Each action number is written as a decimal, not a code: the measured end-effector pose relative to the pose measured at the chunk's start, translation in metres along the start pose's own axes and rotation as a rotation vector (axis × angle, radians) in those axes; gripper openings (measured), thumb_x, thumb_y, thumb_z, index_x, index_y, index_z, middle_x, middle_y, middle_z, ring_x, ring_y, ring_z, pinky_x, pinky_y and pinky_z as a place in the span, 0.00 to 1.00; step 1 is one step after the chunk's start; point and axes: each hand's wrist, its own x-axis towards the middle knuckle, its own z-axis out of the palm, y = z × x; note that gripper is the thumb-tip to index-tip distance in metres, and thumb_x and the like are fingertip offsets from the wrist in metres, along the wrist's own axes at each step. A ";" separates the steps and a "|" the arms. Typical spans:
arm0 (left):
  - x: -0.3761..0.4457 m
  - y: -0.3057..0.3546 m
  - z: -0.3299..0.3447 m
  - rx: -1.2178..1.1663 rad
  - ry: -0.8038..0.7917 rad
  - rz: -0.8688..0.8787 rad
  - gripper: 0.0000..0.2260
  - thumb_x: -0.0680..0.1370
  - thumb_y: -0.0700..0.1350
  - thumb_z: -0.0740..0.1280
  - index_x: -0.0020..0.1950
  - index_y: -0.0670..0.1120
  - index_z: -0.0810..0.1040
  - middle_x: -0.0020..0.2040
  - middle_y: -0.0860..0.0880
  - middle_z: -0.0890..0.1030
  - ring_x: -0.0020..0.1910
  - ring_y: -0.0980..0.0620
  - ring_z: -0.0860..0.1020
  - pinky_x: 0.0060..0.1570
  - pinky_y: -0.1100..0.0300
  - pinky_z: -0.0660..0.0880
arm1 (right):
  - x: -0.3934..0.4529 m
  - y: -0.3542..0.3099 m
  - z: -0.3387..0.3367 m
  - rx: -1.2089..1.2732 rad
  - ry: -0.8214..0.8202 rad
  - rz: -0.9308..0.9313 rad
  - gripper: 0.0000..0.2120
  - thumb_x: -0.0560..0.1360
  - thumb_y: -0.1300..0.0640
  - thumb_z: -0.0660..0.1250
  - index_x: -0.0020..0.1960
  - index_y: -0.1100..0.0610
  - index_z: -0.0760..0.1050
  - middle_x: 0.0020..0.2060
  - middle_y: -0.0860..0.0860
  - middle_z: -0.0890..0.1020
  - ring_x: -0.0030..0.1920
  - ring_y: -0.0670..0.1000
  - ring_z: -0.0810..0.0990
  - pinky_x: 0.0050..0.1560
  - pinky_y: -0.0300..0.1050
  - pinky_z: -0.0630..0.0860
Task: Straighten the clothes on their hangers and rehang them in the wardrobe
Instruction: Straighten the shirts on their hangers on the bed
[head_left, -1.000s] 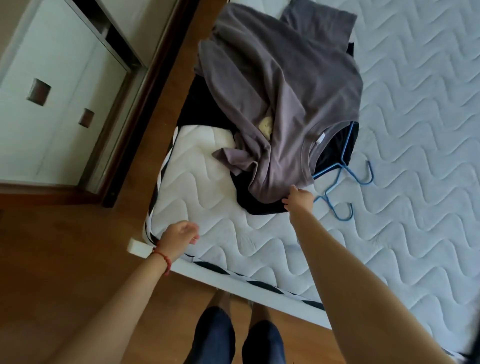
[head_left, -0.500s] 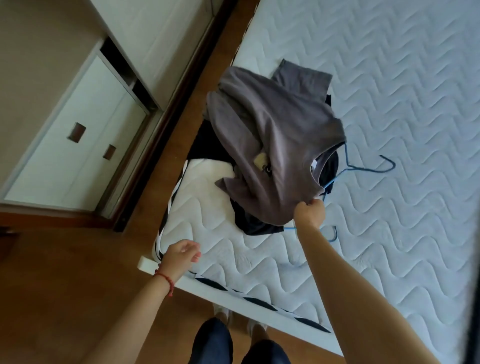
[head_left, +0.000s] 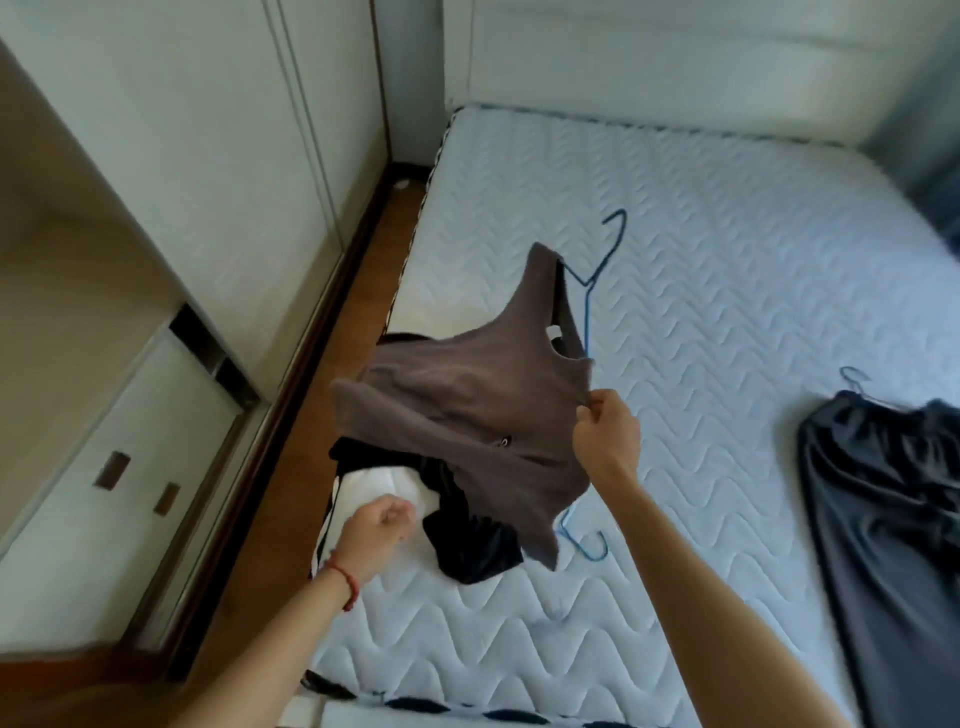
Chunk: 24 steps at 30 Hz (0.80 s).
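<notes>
My right hand (head_left: 605, 434) pinches the shoulder of a grey-brown T-shirt (head_left: 467, 410) and holds it lifted above the bed. A blue wire hanger (head_left: 597, 275) sticks out of the shirt's neck, hook pointing up and away. A second blue hanger (head_left: 584, 543) shows below the shirt's hem. Under the shirt a black garment (head_left: 467, 540) lies on the mattress beside something white (head_left: 374, 486). My left hand (head_left: 376, 532), loosely curled and holding nothing, hovers over the bed's near left corner.
The white quilted mattress (head_left: 701, 312) fills the right side. A dark grey garment on a hanger (head_left: 883, 493) lies at the right edge. White wardrobe doors (head_left: 208, 130) and drawers (head_left: 119, 467) line the left, across a strip of wooden floor (head_left: 332, 332).
My right hand took hold of the grey-brown shirt and raised it off the pile with its hanger. The view tilted up toward the headboard. My left hand moved slightly over the bed.
</notes>
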 end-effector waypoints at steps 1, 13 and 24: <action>0.003 0.014 -0.012 0.011 0.021 0.048 0.06 0.75 0.43 0.64 0.38 0.50 0.75 0.34 0.49 0.77 0.36 0.50 0.75 0.40 0.58 0.70 | -0.005 -0.009 -0.010 -0.017 0.010 -0.041 0.11 0.77 0.61 0.59 0.58 0.61 0.73 0.51 0.59 0.81 0.54 0.61 0.77 0.49 0.47 0.70; -0.014 0.218 -0.122 0.188 0.418 0.710 0.16 0.76 0.39 0.64 0.64 0.40 0.73 0.62 0.41 0.76 0.62 0.44 0.73 0.59 0.61 0.66 | -0.067 -0.102 -0.137 -0.136 0.341 -0.387 0.11 0.78 0.61 0.58 0.58 0.56 0.74 0.53 0.56 0.81 0.53 0.58 0.77 0.45 0.44 0.65; -0.070 0.305 -0.108 0.429 0.471 1.108 0.13 0.76 0.43 0.65 0.59 0.41 0.78 0.59 0.40 0.80 0.60 0.41 0.76 0.62 0.50 0.68 | -0.148 -0.069 -0.279 -0.253 0.814 -0.599 0.09 0.74 0.62 0.60 0.49 0.58 0.79 0.47 0.54 0.83 0.49 0.58 0.80 0.51 0.52 0.74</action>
